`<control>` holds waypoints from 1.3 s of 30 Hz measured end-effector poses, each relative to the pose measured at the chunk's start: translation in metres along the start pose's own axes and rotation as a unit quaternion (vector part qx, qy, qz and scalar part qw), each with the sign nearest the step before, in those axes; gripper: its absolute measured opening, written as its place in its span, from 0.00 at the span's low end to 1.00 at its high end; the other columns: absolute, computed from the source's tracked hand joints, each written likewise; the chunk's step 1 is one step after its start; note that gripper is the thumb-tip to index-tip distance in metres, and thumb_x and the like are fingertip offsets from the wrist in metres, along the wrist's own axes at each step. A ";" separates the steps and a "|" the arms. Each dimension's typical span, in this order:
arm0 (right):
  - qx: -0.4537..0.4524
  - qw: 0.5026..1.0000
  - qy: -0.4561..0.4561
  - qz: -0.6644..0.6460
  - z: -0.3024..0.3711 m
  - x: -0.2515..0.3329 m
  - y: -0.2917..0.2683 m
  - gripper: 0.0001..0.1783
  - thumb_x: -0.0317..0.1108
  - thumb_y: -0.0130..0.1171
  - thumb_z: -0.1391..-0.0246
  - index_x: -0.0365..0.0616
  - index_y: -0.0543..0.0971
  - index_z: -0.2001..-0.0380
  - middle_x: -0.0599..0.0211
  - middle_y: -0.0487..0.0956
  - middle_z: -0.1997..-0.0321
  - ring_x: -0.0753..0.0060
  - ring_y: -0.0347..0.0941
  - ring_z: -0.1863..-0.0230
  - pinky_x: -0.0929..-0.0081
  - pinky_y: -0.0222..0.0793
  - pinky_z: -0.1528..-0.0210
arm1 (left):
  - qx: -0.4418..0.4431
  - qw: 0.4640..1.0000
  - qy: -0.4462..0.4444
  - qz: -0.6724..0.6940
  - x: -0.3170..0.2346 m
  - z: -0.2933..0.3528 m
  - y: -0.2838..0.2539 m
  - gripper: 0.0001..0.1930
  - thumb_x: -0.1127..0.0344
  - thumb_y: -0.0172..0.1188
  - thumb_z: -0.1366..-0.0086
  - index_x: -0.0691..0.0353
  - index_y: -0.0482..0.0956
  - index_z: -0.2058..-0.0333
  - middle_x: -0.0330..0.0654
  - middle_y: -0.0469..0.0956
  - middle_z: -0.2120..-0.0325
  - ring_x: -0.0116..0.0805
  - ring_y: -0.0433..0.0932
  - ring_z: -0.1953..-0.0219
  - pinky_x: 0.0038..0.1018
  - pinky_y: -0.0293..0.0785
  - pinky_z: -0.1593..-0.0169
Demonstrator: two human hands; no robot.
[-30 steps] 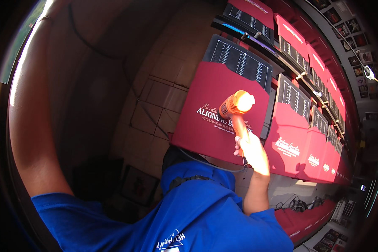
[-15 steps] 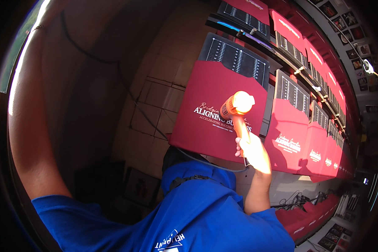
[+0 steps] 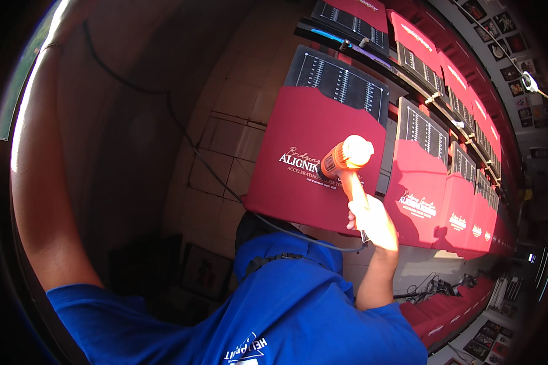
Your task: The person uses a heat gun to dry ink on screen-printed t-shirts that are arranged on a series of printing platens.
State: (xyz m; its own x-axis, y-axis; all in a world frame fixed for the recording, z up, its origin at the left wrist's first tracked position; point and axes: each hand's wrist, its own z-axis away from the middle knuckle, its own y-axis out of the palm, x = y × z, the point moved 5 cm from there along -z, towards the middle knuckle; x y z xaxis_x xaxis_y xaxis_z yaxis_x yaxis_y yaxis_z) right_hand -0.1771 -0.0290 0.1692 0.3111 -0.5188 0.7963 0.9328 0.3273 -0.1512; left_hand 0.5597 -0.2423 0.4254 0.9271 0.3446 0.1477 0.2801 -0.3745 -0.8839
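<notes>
My right hand [image 3: 374,220] is wrapped round the handle of an orange heat gun [image 3: 342,159]. Its dark nozzle points left and down over the white print on a maroon T-shirt [image 3: 304,207]. The shirt is stretched flat on a black printing board [image 3: 339,78] marked with white scales, whose bare end sticks out beyond the fabric. From the gun's handle a grey cord [image 3: 286,227] runs left past my waist. My left arm reaches up along the left edge, and my left hand [image 3: 73,21] is dark there, its fingers not made out.
More maroon shirts [image 3: 415,194] on similar boards stand in a row to the right. Behind them runs a dark rail [image 3: 371,61], with another row of shirts beyond. Cables [image 3: 429,289] lie at the lower right, and pictures [image 3: 505,24] hang on the far wall.
My right hand and the heat gun have shifted slightly right, with the nozzle now showing more plainly over the print. My left arm looks about the same.
</notes>
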 end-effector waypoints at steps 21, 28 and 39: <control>-0.035 0.999 -0.012 -0.012 -0.002 -0.006 -0.016 0.11 0.38 0.59 0.42 0.40 0.74 0.66 0.71 0.74 0.75 0.78 0.74 0.79 0.80 0.71 0.75 | -0.023 0.998 -0.019 0.047 0.030 -0.021 0.022 0.27 0.44 0.45 0.29 0.67 0.78 0.59 0.52 0.76 0.76 0.38 0.72 0.75 0.39 0.68 0.66; -0.017 0.999 -0.010 -0.039 0.007 -0.008 -0.015 0.11 0.37 0.59 0.42 0.39 0.74 0.65 0.71 0.75 0.75 0.79 0.74 0.79 0.82 0.71 0.75 | -0.038 0.998 0.012 0.049 0.031 -0.022 0.023 0.28 0.42 0.45 0.29 0.67 0.77 0.61 0.54 0.75 0.74 0.42 0.73 0.72 0.40 0.68 0.62; -0.040 0.999 0.010 -0.023 0.009 -0.013 -0.026 0.12 0.37 0.60 0.42 0.39 0.74 0.64 0.71 0.75 0.75 0.79 0.74 0.78 0.82 0.71 0.75 | 0.020 0.999 -0.025 0.012 -0.049 0.017 -0.024 0.26 0.45 0.44 0.28 0.66 0.76 0.54 0.59 0.78 0.60 0.56 0.77 0.58 0.42 0.72 0.54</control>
State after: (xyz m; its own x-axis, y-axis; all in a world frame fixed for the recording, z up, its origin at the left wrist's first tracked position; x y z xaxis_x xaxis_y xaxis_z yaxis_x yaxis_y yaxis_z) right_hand -0.2067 -0.0233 0.1679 0.2711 -0.5483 0.7912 0.9572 0.2401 -0.1616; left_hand 0.5031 -0.2355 0.4314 0.9192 0.3796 0.1045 0.2468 -0.3488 -0.9041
